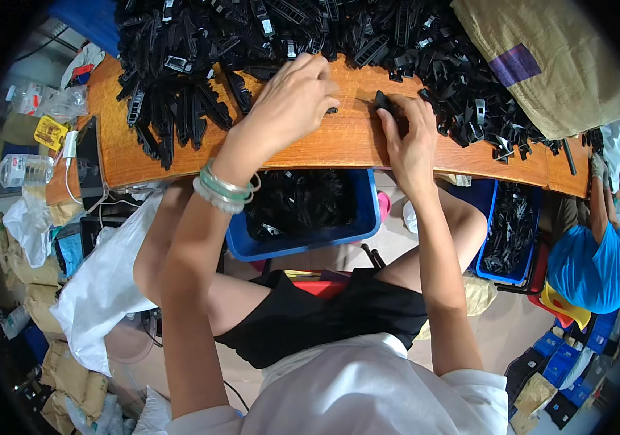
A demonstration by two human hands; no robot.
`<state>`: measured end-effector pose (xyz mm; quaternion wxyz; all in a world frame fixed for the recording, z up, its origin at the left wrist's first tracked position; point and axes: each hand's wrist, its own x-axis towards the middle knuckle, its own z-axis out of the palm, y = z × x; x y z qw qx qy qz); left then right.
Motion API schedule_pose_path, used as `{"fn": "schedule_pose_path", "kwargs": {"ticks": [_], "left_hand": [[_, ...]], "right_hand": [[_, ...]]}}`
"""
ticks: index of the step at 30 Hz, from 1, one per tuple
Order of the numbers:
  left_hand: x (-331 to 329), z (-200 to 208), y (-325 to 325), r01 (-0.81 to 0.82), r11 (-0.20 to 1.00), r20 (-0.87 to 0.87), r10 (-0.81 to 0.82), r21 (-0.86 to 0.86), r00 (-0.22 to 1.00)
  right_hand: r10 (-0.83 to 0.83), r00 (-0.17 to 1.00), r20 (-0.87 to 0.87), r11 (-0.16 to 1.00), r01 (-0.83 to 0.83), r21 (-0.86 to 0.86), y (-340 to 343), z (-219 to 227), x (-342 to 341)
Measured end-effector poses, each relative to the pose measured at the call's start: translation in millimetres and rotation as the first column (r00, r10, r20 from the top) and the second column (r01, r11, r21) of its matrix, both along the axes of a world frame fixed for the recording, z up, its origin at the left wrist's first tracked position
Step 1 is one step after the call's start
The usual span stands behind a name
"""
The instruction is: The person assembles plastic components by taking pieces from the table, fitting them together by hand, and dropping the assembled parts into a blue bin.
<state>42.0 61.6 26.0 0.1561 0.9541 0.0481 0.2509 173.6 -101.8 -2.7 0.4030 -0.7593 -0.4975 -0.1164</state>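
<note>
My left hand (292, 98) is over the wooden table at the near edge of a heap of long black plastic parts (186, 101). Its fingers are curled and their tips are mostly hidden; a dark bit shows beside them, and I cannot make out what they hold. To the right, my right hand (413, 134) rests at the table's front, thumb and fingers closed on a small black plastic part (382, 100). Smaller black clip-like pieces (462, 109) lie heaped just beyond this hand.
Below the table edge stands a blue bin (302, 251) of black parts, with another blue bin (507, 275) to the right. A tan woven sack (563, 65) covers the far right. Bottles (23, 170) and a cable stand left. Another person (592, 268) in blue works at right.
</note>
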Motion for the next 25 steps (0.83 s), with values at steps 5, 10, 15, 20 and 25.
{"fn": "schedule_pose_path", "kwargs": {"ticks": [5,10,15,20,25], "left_hand": [[-18,-2,-38,-0.335,0.922,-0.012,0.344,0.196,0.939],[-39,-6,-54,-0.193,0.975,-0.007,0.193,-0.109,0.981],[-53,-14,-42,-0.174,0.912,0.093,0.223,-0.37,0.97],[-57,-14,-39,-0.175,0.899,0.048,0.211,-0.401,0.976],[-55,-15,-38,-0.169,0.88,0.015,0.195,-0.443,0.981]], "right_hand": [[-0.022,0.995,-0.094,0.998,0.028,0.06,-2,3,3],[0.169,0.942,-0.29,0.986,-0.166,0.035,-5,6,7],[0.314,0.741,-0.593,0.925,-0.381,0.015,-8,16,7],[0.422,0.731,-0.537,0.866,-0.5,-0.001,-2,16,3],[0.425,0.748,-0.509,0.868,-0.496,-0.003,0,17,0]]}}
